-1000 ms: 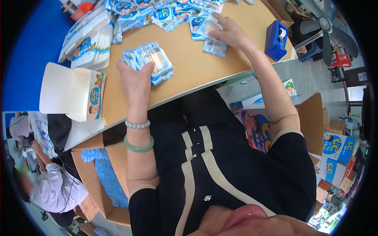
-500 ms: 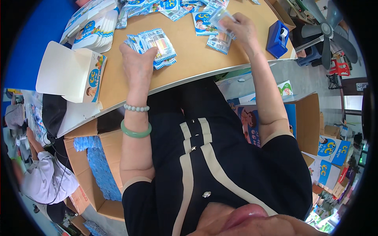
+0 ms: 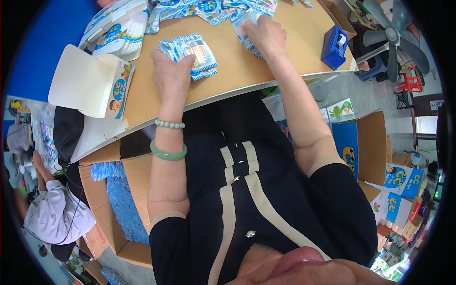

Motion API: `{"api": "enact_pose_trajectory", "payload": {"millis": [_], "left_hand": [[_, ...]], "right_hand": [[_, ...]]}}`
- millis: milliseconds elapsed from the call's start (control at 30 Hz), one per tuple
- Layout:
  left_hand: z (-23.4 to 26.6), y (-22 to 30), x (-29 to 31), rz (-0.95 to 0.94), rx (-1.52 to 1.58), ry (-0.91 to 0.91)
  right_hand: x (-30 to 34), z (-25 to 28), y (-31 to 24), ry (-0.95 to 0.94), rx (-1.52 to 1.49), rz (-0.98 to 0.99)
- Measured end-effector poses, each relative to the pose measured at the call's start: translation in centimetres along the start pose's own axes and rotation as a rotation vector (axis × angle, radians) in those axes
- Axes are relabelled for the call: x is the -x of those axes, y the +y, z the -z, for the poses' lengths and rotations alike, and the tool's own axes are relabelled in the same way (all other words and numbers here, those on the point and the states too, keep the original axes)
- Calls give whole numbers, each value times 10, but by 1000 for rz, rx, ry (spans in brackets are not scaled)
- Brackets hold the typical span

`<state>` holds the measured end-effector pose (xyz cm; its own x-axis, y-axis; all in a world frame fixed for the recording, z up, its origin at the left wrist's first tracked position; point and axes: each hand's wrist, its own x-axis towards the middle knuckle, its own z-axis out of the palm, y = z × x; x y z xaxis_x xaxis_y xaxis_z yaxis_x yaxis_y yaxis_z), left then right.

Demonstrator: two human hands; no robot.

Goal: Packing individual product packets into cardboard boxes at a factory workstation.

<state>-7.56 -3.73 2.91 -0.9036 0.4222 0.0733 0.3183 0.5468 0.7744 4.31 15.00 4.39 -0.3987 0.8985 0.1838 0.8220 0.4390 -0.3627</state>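
A stack of small blue-and-white plastic packets [image 3: 197, 50] lies on the tan table, with coloured sticks showing through the top one. My left hand [image 3: 172, 69] is closed around its left side, thumb over the top. Farther right, my right hand [image 3: 266, 35] grips a packet [image 3: 246, 26] from above, blurred by motion, over other packets on the tabletop. The fingertips there are partly hidden. Beyond both hands is a loose heap of similar packets [image 3: 209, 9]. An open white carton [image 3: 83, 85] with a printed side stands left of my left hand.
Flat folded cartons [image 3: 121, 38] are piled at the far left. A blue tape dispenser [image 3: 335, 47] sits near the table's right end. Open cardboard boxes [image 3: 370, 147] stand below on both sides. A grey fan [image 3: 392, 35] is at right, and another person [image 3: 61, 209] is at left.
My right hand has moved left with the packet, bringing it down over the packets there. My left hand stays on its stack. The view has shifted slightly.
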Motion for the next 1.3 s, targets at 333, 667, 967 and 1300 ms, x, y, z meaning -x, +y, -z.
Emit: {"api": "enact_pose_trajectory", "payload": {"millis": [333, 667, 967, 1300], "left_hand": [[2, 4, 6, 13, -40, 25], [-16, -3, -15, -30, 273, -52], [-14, 15, 7, -37, -76, 35], [-15, 13, 3, -82, -2, 26]], "right_hand": [[57, -16, -42, 220, -370, 533], [88, -36, -40, -118, -569, 603], [50, 16, 55, 27, -196, 771], [-13, 37, 58, -126, 332, 1049]]}}
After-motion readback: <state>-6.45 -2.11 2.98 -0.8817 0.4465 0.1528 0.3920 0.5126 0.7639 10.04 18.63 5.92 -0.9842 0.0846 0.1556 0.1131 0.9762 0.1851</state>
